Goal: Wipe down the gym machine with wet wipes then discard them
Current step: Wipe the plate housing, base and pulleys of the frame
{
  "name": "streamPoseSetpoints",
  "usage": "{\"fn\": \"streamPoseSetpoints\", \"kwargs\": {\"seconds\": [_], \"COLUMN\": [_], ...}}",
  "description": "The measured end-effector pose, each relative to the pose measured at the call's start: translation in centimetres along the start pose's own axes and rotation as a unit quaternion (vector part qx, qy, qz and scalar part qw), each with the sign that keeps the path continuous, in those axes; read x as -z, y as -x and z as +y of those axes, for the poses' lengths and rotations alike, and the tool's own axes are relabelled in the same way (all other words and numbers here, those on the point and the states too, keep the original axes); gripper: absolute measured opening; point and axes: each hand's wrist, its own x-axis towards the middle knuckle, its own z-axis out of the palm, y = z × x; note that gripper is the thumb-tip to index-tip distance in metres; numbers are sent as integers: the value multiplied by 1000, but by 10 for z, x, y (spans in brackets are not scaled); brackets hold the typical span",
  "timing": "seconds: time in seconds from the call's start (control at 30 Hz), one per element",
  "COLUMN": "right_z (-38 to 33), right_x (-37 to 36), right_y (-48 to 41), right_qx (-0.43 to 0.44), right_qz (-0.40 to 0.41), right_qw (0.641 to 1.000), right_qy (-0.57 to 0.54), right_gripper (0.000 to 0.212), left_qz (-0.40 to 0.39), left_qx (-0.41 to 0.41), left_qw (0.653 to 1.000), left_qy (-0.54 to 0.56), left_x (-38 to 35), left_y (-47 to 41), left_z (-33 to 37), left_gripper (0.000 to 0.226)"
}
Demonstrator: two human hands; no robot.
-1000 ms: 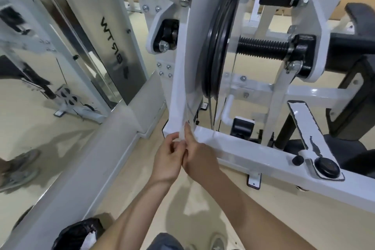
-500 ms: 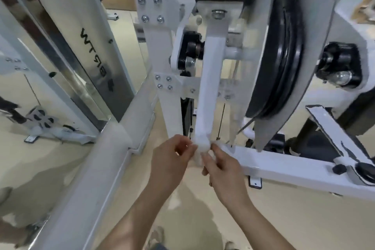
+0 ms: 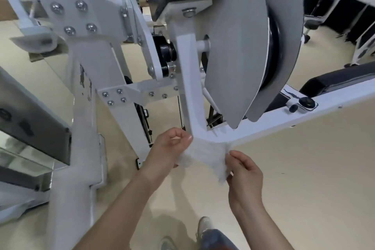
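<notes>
A white wet wipe (image 3: 205, 154) is stretched between my two hands just below the corner where the white gym machine's upright post (image 3: 188, 79) meets its base bar (image 3: 284, 119). My left hand (image 3: 168, 152) pinches the wipe's left end between thumb and fingers. My right hand (image 3: 243, 170) pinches the right end, where the wipe bunches and hangs down. The wipe's upper edge touches the frame corner.
A grey curved guard (image 3: 243, 46) over a black wheel hangs right above the corner. A bolted white bracket (image 3: 129, 95) and a second white post (image 3: 85, 128) stand to the left. A black padded bench (image 3: 341, 81) is at right. My shoe (image 3: 205, 227) is on the beige floor.
My hands have drawn apart, spreading the wipe out wide between them at the frame corner. The camera has moved closer and swung left around the post.
</notes>
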Motion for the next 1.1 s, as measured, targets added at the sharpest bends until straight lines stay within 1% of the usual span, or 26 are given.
{"fn": "streamPoseSetpoints", "kwargs": {"seconds": [0.03, 0.07, 0.1, 0.17, 0.2, 0.23, 0.3, 0.33, 0.37, 0.4, 0.47, 0.5, 0.53, 0.57, 0.6, 0.63, 0.67, 0.7, 0.77, 0.8, 0.83, 0.9, 0.93, 1.03, 1.1], "right_z": [-1, -3, -5, -8, -8, -8, -3, 1, 6, 14, 29, 36, 40, 42, 40, 36, 33, 29, 17, 10, 1, -22, -35, -50, -39], "right_x": [1, -1, -4, -15, -22, -28, -34, -33, -32, -32, -38, -43, -49, -57, -65, -72, -80, -88, -107, -118, -129, -154, -165, -176, -159], "right_y": [-3, -6, -10, -20, -25, -30, -36, -34, -27, -19, -1, 3, 1, -4, -9, -14, -18, -19, -16, -16, -15, -16, -17, -18, -15], "right_qx": [21, 47, 76, 146, 184, 220, 277, 306, 342, 378, 412, 418, 425, 425, 415, 394, 373, 359, 356, 373, 400, 465, 478, 462, 448], "right_qz": [23, 39, 54, 69, 70, 69, 65, 59, 52, 24, -46, -61, -58, -50, -46, -50, -54, -54, -40, -32, -24, 3, 5, -8, -35], "right_qw": [1000, 998, 996, 986, 979, 968, 940, 919, 890, 857, 795, 765, 739, 727, 735, 758, 786, 806, 826, 824, 814, 787, 784, 799, 804], "right_qy": [-4, -5, 0, 30, 57, 95, 187, 242, 298, 349, 443, 486, 519, 537, 535, 517, 491, 468, 436, 425, 420, 406, 397, 385, 390], "right_gripper": [11, 11, 12, 14, 15, 15, 11, 3, 9, 22, 49, 59, 65, 67, 67, 65, 61, 57, 53, 54, 55, 58, 59, 63, 66], "left_qz": [-5, -7, 0, 36, 59, 74, 98, 118, 142, 147, 121, 105, 95, 99, 103, 110, 105, 105, 87, 79, 70, 34, 14, -46, -99], "left_qx": [-27, -56, -89, -163, -200, -231, -273, -272, -257, -232, -180, -165, -156, -134, -102, -75, -73, -56, -43, -33, -29, -73, -92, -144, -157], "left_qw": [998, 988, 967, 897, 864, 841, 819, 809, 805, 813, 868, 894, 911, 927, 947, 968, 977, 987, 994, 996, 996, 995, 994, 987, 983], "left_qy": [-62, -142, -237, -410, -459, -483, -495, -507, -516, -513, -446, -403, -370, -336, -286, -211, -170, -106, -42, 2, 45, 57, 62, 61, 14], "left_x": [2, 4, 7, 13, 16, 18, 17, 14, 11, 8, 4, 2, -2, -7, -11, -13, -14, -15, -11, -9, -5, 3, 8, 17, 22], "left_y": [-1, -3, -4, -7, -8, -8, -8, -9, -10, -10, -8, -8, -5, -3, -3, -3, -3, -4, -3, -5, -8, -11, -14, -21, -23], "left_z": [1, 2, 1, -3, -7, -12, -22, -27, -35, -42, -42, -43, -40, -36, -33, -31, -27, -24, -11, -3, 6, 28, 38, 55, 53], "left_gripper": [16, 16, 17, 18, 18, 15, 6, 2, 3, 9, 18, 24, 30, 32, 28, 25, 27, 30, 35, 40, 47, 59, 62, 72, 82]}}
